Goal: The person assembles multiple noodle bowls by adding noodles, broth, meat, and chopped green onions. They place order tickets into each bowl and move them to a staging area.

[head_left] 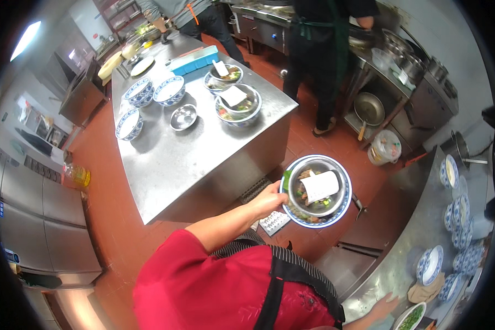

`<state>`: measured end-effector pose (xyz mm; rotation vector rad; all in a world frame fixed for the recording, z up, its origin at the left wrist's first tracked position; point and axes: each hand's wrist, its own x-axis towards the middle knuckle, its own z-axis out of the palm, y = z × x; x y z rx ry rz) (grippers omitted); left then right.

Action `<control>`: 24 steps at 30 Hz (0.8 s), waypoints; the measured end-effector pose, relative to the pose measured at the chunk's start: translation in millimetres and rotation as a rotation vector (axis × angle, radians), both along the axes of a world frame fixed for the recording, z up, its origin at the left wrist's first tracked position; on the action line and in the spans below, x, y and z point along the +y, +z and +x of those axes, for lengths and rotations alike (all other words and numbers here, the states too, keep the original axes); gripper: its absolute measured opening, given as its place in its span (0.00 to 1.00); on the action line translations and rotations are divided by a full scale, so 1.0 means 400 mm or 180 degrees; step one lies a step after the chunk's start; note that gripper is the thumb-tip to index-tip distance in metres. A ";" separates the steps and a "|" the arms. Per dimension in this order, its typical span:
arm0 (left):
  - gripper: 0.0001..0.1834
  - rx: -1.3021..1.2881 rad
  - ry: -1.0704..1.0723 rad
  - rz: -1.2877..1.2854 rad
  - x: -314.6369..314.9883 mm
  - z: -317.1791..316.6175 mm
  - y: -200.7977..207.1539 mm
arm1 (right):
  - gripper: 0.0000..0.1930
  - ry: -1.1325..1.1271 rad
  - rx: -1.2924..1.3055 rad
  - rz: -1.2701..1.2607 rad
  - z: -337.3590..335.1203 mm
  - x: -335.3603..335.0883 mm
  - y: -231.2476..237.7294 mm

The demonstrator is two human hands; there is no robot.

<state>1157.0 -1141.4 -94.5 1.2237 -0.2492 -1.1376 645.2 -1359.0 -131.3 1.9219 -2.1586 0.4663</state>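
My left hand [269, 200] is closed on the rim of a blue-and-white bowl [344, 212], carrying it between the middle table and the right counter. Inside that bowl sits a steel bowl [344, 184] with chopped food, and a white slip of paper [320, 186] lies on top. Down at the lower right, my right hand [384, 307] is over the steel counter with its fingers stretched out, holding nothing. A folded brown cloth [427, 287] and an oval dish of chopped greens [410, 317] are close to it.
The steel table [203, 146] holds blue-and-white bowls [169, 89], an empty steel bowl [183, 117], filled bowls with white slips [239, 104] and a blue tray [195, 61]. More bowls [429, 265] line the right counter. A person in dark clothes [320, 60] stands beyond; another person [195, 19] is behind the table.
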 end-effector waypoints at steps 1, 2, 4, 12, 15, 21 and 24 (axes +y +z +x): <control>0.28 -0.0073 0.0120 -0.0040 0.060 0.077 0.002 | 0.23 0.0359 -0.0207 -0.0276 0.160 0.001 0.015; 0.29 -0.0144 0.0214 0.0032 0.118 0.153 0.002 | 0.23 0.0956 -0.1839 0.0294 0.338 0.002 0.024; 0.28 -0.0040 0.0618 -0.0131 0.227 0.278 0.002 | 0.24 0.1883 -0.2050 0.1377 0.714 0.018 0.041; 0.29 0.0468 0.2058 0.0016 0.554 0.638 -0.047 | 0.28 0.2939 -0.3217 0.4690 1.911 0.213 0.037; 0.29 0.0388 0.2604 -0.0013 0.586 0.715 -0.080 | 0.24 0.3100 -0.2964 0.4313 2.197 0.165 -0.002; 0.27 0.0534 0.3561 -0.0282 0.521 0.822 -0.135 | 0.18 0.4881 -0.1033 0.2308 2.619 0.006 -0.105; 0.26 0.0380 0.3974 -0.0408 0.426 0.860 -0.136 | 0.16 0.5635 -0.0419 0.1420 2.764 -0.016 -0.161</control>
